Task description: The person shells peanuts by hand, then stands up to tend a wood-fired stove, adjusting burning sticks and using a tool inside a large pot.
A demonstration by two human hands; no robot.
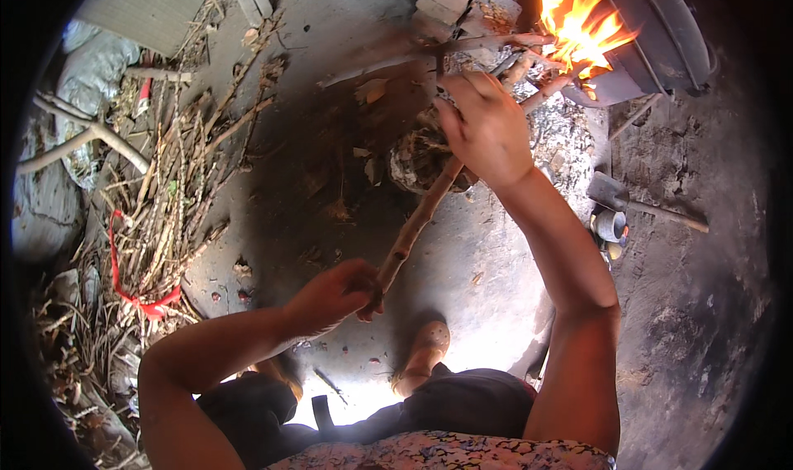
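Observation:
My left hand [339, 292] is closed round the lower end of a brown stick [409, 230], which slants up and away to the right. The stick's far part passes behind my right hand [487, 127], so its end is hidden. My right hand is raised with its fingers curled round a long, dark, blade-like tool [380, 64], smeared by motion and reaching to the left. Its exact kind cannot be made out. Below that hand, beside the stick, sits a rough, rounded block [413, 163], partly covered.
Flames [582, 28] burn at the mouth of a dark metal stove [661, 32], with branches [541, 98] running into them over pale ash. A small shovel [611, 191] lies to the right. Heaped twigs [169, 189] with a red strap [124, 284] fill the left.

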